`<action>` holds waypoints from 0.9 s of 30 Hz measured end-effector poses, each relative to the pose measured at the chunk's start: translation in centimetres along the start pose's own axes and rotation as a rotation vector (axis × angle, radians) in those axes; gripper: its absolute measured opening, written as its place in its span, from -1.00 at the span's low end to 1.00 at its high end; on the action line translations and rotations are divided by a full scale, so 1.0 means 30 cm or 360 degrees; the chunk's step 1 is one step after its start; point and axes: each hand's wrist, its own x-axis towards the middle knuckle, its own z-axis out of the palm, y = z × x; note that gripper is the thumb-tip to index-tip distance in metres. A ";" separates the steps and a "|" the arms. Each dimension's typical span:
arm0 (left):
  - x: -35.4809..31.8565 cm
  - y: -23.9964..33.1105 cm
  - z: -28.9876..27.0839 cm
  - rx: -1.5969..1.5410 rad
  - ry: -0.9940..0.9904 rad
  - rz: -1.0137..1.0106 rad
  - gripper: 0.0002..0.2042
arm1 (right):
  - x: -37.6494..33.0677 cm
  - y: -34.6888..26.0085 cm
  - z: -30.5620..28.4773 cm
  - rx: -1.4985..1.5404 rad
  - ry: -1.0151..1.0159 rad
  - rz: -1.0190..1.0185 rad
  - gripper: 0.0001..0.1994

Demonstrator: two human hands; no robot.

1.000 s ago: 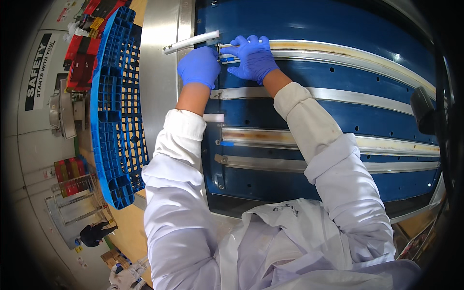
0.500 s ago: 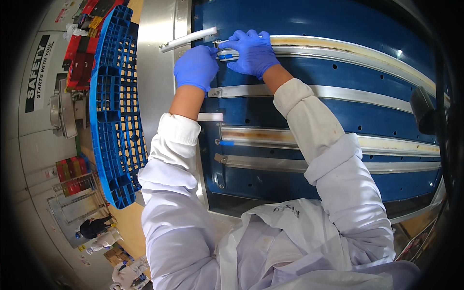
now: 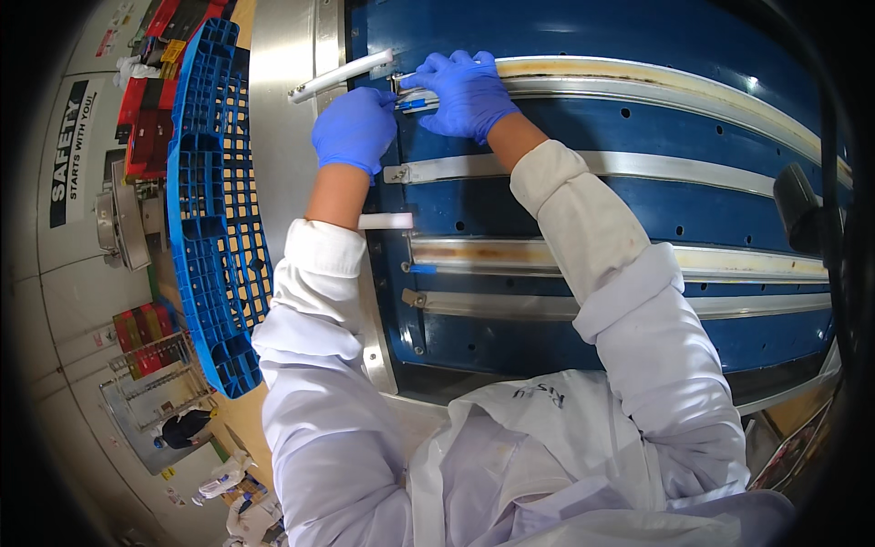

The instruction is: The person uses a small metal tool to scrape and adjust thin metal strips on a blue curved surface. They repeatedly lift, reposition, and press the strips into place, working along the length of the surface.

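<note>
The fingers [image 3: 461, 61] of the right hand [image 3: 471, 100], blue-gloved, bend over the upper rail [image 3: 656, 80] near its left end, slightly apart; whether they clamp on it cannot be told. The left hand [image 3: 354, 130], gloved alike, is just beside that end, its fingers curled and mostly hidden, so their grip cannot be told either. A small blue tab [image 3: 413, 104] shows between the hands. The upper rail, its yellowed strip stained brown, runs rightward across a blue panel [image 3: 583, 27]. A white rod [image 3: 344, 75] slants just left of it. Below come a flat bar [image 3: 674, 166], a short rod [image 3: 387, 221], a lower rail [image 3: 729, 264] and a second bar [image 3: 510, 305]. A steel frame [image 3: 283, 55] borders the panel on the left; beyond it is a blue pallet [image 3: 196, 228]. Farther left, red crates [image 3: 153, 118] sit near a wall sign [image 3: 73, 150]; a person [image 3: 187, 428] in dark clothing shows lower down.
</note>
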 end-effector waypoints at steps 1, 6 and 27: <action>-0.002 0.002 -0.007 -0.0060 -0.0025 -0.0012 -0.78 | -0.001 0.011 0.000 -0.0004 0.0008 -0.0010 -0.56; -0.023 0.012 -0.016 -0.0135 0.0016 0.0053 -0.77 | -0.002 0.031 -0.001 0.0047 0.0017 -0.0035 -0.55; -0.051 0.114 -0.033 -0.0051 -0.0071 -0.0130 -0.77 | -0.084 0.098 -0.111 -0.0128 -0.0024 -0.0077 -0.48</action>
